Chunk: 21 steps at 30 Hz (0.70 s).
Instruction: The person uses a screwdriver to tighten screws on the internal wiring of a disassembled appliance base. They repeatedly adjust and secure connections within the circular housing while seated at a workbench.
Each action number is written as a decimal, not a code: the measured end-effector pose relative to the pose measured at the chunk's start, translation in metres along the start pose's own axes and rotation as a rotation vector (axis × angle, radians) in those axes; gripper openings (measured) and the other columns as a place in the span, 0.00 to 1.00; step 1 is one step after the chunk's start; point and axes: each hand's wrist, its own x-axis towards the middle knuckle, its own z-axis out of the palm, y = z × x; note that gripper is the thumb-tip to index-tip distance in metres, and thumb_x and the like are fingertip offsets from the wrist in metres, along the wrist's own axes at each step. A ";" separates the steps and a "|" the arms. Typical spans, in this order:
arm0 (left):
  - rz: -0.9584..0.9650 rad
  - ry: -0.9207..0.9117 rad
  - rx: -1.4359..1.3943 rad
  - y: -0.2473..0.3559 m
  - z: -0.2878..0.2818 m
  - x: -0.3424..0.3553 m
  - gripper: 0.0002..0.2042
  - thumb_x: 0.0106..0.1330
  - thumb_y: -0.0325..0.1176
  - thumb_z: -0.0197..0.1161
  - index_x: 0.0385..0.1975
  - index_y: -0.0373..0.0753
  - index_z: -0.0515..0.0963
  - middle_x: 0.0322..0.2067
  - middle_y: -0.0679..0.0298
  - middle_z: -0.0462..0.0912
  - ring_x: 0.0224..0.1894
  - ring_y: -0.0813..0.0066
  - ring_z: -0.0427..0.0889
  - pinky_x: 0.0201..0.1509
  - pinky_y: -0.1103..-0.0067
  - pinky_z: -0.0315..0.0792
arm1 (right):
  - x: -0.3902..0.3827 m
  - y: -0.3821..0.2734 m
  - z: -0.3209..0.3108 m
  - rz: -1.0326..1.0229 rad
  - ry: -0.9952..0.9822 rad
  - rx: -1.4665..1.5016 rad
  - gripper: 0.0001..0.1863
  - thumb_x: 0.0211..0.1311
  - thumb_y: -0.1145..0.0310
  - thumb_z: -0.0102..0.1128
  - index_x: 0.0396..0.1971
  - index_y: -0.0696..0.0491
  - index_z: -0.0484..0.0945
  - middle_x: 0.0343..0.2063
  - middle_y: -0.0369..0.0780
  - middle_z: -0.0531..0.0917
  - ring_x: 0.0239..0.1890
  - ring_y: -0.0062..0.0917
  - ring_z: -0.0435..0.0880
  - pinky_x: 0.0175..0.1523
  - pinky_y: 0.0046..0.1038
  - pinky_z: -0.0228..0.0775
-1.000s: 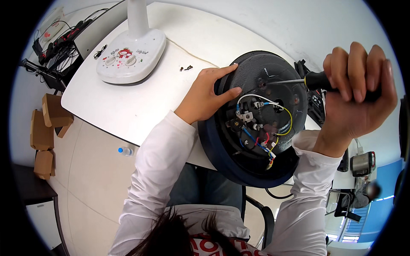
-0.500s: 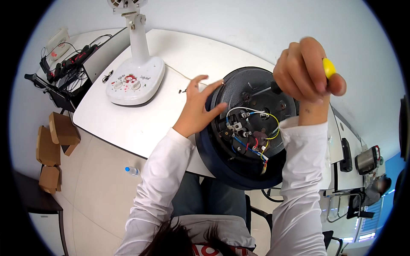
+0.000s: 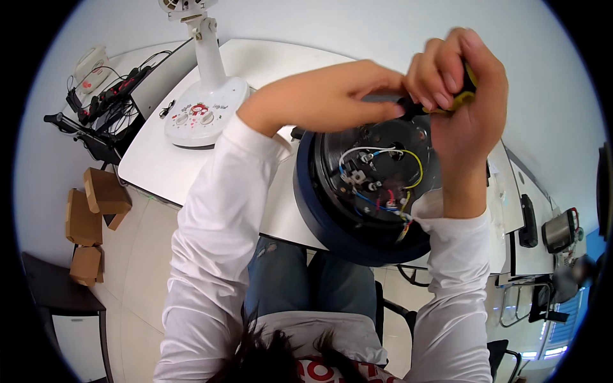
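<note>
A screwdriver [image 3: 467, 98] with a yellow and black handle is in my right hand [image 3: 461, 108], whose fingers are wrapped round it. My left hand [image 3: 329, 96] reaches across to its dark front part, thumb and fingers closing on it; the tip is hidden. Beneath both hands lies a round dark-blue appliance base [image 3: 318, 209], its underside facing up, with an exposed black plate and coloured wires [image 3: 415, 153]: white, yellow, blue and red.
A white fan stand [image 3: 198, 131] stands left on the white desk [image 3: 147, 163]. Cables and power strips [image 3: 108, 96] cover a side table. Cardboard boxes [image 3: 83, 217] sit on the floor. A steel pot [image 3: 557, 235] and a blurred person [image 3: 568, 281] are at right.
My left hand has left the base's rim and moved up and right to the screwdriver. My right hand has lifted and shifted left since a second ago, still holding the screwdriver.
</note>
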 end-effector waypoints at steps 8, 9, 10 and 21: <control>0.136 -0.037 -0.460 -0.012 0.011 0.003 0.17 0.62 0.27 0.64 0.51 0.33 0.74 0.46 0.62 0.79 0.52 0.76 0.75 0.60 0.78 0.66 | 0.001 0.003 -0.007 0.020 -0.132 0.121 0.20 0.68 0.62 0.34 0.13 0.48 0.56 0.08 0.31 0.59 0.12 0.16 0.52 0.21 0.20 0.49; 0.141 -0.025 -0.451 -0.012 0.012 0.002 0.17 0.63 0.28 0.64 0.51 0.33 0.74 0.46 0.62 0.79 0.51 0.76 0.75 0.60 0.79 0.67 | 0.001 0.004 -0.007 0.008 -0.144 0.112 0.20 0.68 0.62 0.33 0.13 0.48 0.56 0.08 0.31 0.59 0.12 0.16 0.52 0.21 0.20 0.49; 0.147 -0.012 -0.441 -0.013 0.012 0.001 0.17 0.63 0.28 0.64 0.51 0.33 0.74 0.46 0.62 0.79 0.51 0.77 0.76 0.59 0.79 0.68 | 0.001 0.004 -0.007 0.006 -0.147 0.116 0.20 0.68 0.62 0.33 0.13 0.48 0.56 0.08 0.31 0.59 0.12 0.16 0.52 0.21 0.20 0.49; 0.158 0.059 -0.435 -0.020 0.016 -0.004 0.16 0.63 0.28 0.63 0.49 0.30 0.75 0.45 0.58 0.81 0.49 0.74 0.80 0.56 0.79 0.72 | -0.001 0.000 -0.006 0.039 -0.218 0.184 0.23 0.67 0.64 0.37 0.10 0.54 0.63 0.06 0.39 0.65 0.09 0.20 0.58 0.16 0.23 0.53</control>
